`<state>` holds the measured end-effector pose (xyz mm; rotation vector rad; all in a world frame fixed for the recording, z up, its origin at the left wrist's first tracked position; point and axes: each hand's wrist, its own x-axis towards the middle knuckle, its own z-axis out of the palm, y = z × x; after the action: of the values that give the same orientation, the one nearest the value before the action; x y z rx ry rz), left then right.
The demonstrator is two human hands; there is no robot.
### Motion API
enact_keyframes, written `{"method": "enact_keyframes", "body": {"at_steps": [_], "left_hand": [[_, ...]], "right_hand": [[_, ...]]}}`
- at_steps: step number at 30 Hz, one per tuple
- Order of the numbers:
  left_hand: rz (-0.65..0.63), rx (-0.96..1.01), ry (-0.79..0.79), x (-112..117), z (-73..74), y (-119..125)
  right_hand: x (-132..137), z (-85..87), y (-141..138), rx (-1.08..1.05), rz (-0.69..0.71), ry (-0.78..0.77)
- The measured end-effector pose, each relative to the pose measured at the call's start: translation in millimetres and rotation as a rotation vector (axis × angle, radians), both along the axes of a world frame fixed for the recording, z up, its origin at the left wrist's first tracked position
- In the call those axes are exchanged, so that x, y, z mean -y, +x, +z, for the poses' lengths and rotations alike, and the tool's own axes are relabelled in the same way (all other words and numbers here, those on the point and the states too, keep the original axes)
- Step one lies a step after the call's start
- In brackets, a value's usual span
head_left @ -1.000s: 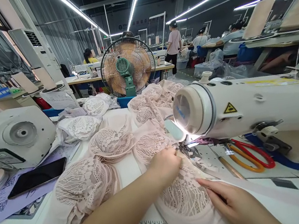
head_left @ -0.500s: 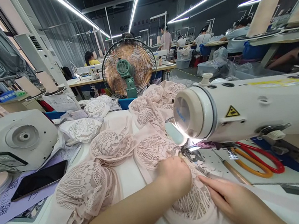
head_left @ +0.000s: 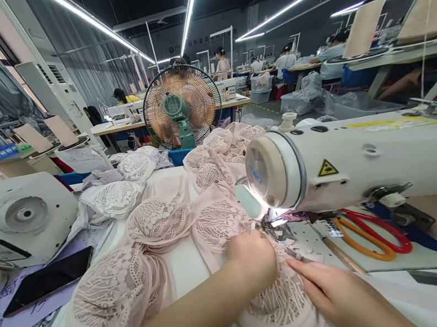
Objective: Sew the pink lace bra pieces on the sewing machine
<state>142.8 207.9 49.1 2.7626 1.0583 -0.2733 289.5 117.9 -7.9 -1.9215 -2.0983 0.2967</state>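
Observation:
A pale pink lace bra point(head_left: 281, 301) lies beneath the head of the white sewing machine point(head_left: 351, 155), with its edge close to the lit needle area point(head_left: 274, 221). My left hand point(head_left: 253, 258) is closed in a fist on the bra's upper part, just left of the presser foot; its fingertips are hidden. Lower and to the right, my right hand point(head_left: 326, 285) grips the bra's side edge, with the fingers fairly straight and the thumb side up. A narrow strip or metal guide point(head_left: 296, 252) runs by its fingertips.
More lace bras point(head_left: 160, 218) are heaped left and behind. Orange and red scissors point(head_left: 375, 237) lie under the machine arm. A phone point(head_left: 49, 280) rests on purple paper at left. A fan point(head_left: 182, 108) stands behind the table; people sit at machines farther back.
The whole view has shifted slightly, so things appear a little further left and the table a little lower. Both hands keep nearly the same place on the bra.

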Motion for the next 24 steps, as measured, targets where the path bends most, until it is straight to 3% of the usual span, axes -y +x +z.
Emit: {"method": "enact_keyframes", "body": {"at_steps": [6, 12, 24], "left_hand": [[0.045, 0.149, 0.064, 1.0, -0.5, -4.8], [0.058, 0.133, 0.02, 2.3, 1.9, -5.0], [0.067, 0.176, 0.111, -4.9, -10.5, -4.4]], "right_hand": [[2.5, -2.2, 2.4, 0.015, 0.02, -0.012], [1.4, 5.4, -5.7, 0.051, -0.035, -0.027], [-5.6, 8.2, -5.5, 0.084, -0.07, -0.051]]}}
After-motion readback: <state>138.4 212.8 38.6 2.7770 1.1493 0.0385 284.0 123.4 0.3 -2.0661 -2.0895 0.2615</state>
